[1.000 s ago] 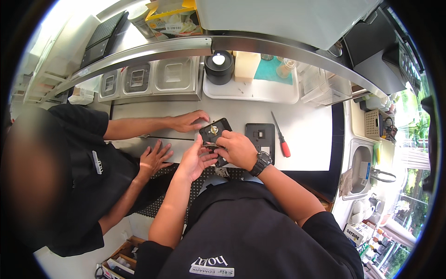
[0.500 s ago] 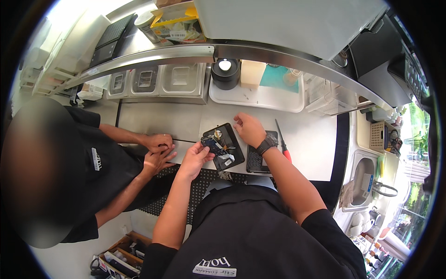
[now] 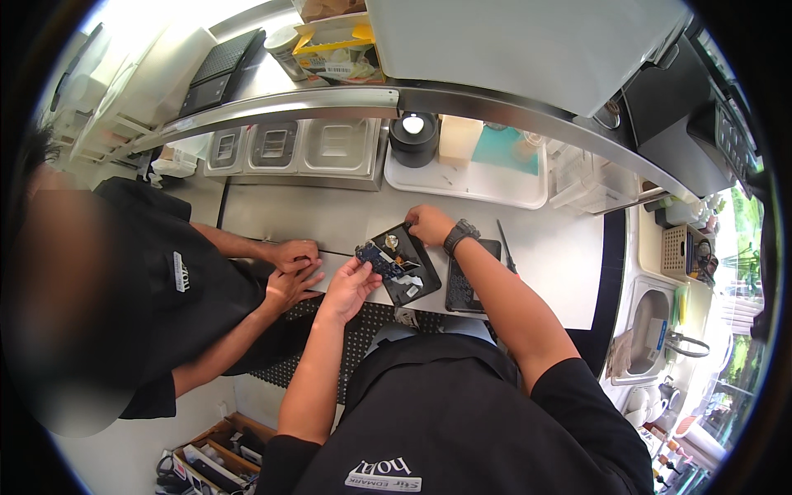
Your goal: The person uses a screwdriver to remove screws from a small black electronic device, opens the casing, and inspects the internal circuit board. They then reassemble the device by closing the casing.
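A blue circuit board [image 3: 378, 258], tilted up over an opened black casing [image 3: 425, 283], is pinched by its left edge in my left hand [image 3: 351, 285]. Wires and a small round metallic part [image 3: 391, 242] show inside the casing. My right hand [image 3: 430, 224] is closed at the casing's far right corner, fingertips on its edge. Beside the casing lies a second black part with a keypad-like face [image 3: 462, 289], partly under my right forearm. A screwdriver's thin shaft [image 3: 505, 242] points away from me further right; its handle is mostly hidden by the forearm.
On my left, a co-worker's hands [image 3: 290, 268] rest at the edge of the steel counter [image 3: 280, 206]. Lidded metal pans [image 3: 337, 148] and a white tray [image 3: 462, 183] line the back under a steel shelf [image 3: 289, 103]. A sink [image 3: 648, 334] stands right.
My right hand has moved from above the casing onto its far corner, and its fingers have closed there. My left hand still holds the circuit board. The whole view has shifted slightly.
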`<state>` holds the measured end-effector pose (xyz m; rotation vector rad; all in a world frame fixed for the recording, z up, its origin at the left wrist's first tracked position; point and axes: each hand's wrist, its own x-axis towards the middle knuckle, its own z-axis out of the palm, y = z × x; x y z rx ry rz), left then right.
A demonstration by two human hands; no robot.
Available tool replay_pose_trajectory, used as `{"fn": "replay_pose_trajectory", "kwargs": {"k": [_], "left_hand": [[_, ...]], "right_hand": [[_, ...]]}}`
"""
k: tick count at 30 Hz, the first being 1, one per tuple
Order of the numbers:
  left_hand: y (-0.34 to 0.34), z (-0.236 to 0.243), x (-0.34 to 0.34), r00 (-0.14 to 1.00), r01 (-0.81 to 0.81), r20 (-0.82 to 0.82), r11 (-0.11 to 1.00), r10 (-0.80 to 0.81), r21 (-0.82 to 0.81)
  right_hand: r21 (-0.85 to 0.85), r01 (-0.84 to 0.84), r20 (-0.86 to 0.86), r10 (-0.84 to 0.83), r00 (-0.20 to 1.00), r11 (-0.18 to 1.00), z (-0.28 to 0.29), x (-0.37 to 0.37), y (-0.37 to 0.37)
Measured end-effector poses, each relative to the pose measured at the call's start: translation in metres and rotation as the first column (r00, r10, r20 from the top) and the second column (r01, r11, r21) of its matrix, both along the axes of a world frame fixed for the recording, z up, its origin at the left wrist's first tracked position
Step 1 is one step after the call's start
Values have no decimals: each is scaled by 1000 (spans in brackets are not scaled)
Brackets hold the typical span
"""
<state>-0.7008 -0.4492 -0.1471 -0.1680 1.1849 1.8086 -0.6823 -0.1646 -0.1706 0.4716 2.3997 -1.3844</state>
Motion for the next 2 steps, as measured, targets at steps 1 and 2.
{"fn": "replay_pose_trajectory", "kwargs": {"k": [1, 2], "left_hand": [[-1, 0, -2, 1000, -2, -1, 1000, 2, 7], [-2, 0, -5, 1000, -4, -3, 1000, 4, 14]], "right_hand": [[-19, -10, 27, 10, 1000, 1000, 6, -3, 1], [-42, -2, 89, 6, 996, 999, 12, -6, 3]]}}
